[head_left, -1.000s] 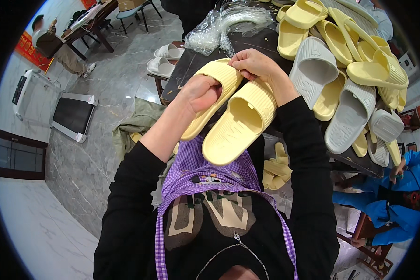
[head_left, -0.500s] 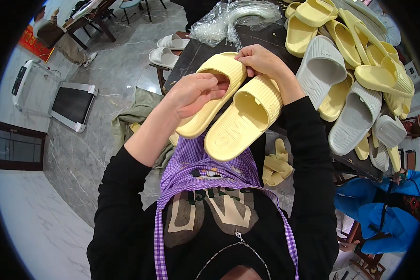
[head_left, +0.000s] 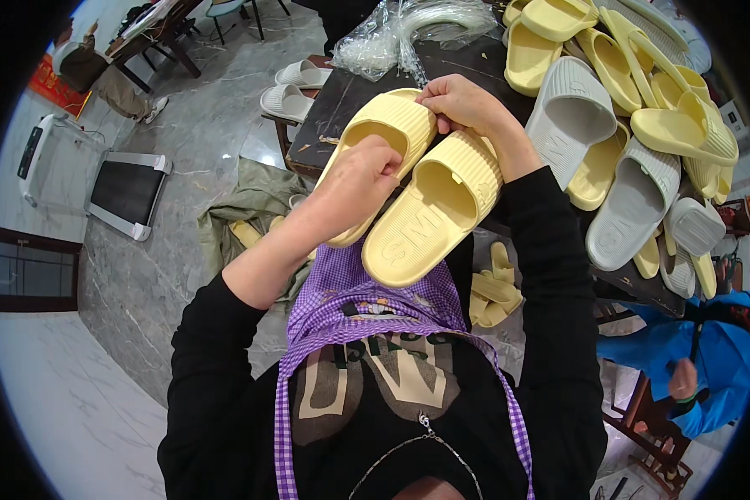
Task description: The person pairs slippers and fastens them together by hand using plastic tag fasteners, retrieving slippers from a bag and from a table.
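Observation:
Two yellow slide slippers lie side by side in front of me, toes away from me: a left one (head_left: 408, 114) and a right one (head_left: 408, 239). My left hand (head_left: 354, 183) is closed, its fingers curled over the foot opening of the left slipper. What its fingertips hold, if anything, is hidden. My right hand (head_left: 462, 102) comes over the toe of the right slipper. Its thumb and forefinger pinch at the inner toe edge of the left slipper. A thin clear strip could be there too, but I cannot tell.
A dark table (head_left: 333, 111) bears clear plastic strips in a bag (head_left: 425, 33) at the back. Yellow and grey slippers (head_left: 571, 117) are heaped at its right. More yellow slippers (head_left: 496, 296) lie below. A person in blue (head_left: 708, 367) is at the right, and a treadmill (head_left: 129, 192) stands left.
My left hand has moved up and right over the left slipper's opening, and its fingers have curled closed. My right hand stays almost where it was.

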### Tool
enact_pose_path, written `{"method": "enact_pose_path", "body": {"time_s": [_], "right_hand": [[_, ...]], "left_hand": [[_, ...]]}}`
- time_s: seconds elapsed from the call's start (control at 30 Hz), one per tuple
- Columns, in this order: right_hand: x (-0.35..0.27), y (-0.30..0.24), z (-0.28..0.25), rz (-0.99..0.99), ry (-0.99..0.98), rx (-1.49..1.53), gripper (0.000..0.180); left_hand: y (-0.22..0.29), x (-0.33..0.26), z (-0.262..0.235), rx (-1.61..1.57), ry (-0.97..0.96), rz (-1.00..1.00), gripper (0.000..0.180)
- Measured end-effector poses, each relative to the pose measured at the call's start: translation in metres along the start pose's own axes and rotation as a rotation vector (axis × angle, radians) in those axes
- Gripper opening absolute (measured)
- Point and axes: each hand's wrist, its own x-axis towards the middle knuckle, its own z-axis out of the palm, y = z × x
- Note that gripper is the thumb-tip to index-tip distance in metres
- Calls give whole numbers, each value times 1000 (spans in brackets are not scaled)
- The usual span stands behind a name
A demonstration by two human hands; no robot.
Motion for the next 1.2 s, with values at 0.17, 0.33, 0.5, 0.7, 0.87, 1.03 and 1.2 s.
{"method": "enact_pose_path", "body": {"time_s": [0.17, 0.33, 0.5, 0.7, 0.87, 1.03, 1.2], "right_hand": [[-1, 0, -3, 5, -3, 13, 12], [-7, -9, 1, 24, 11, -14, 12], [-7, -7, 0, 40, 21, -23, 14], [-11, -14, 0, 43, 28, -46, 15], [-4, -7, -1, -35, 75, -82, 14], [2, 0, -9, -122, 112, -108, 13], [-1, -5, -11, 16, -78, -7, 13]], "left_hand": [[1, -5, 2, 114, 15, 183, 12], [7, -12, 4, 318, -9, 232, 8], [12, -12, 6, 515, -30, 260, 6], [4, -7, -6, 527, 50, 129, 3], [-22, 13, 2, 416, 230, 148, 5], [-24, 31, 13, 118, 283, 115, 7], [-43, 35, 21, 245, 288, 202, 7]]}}
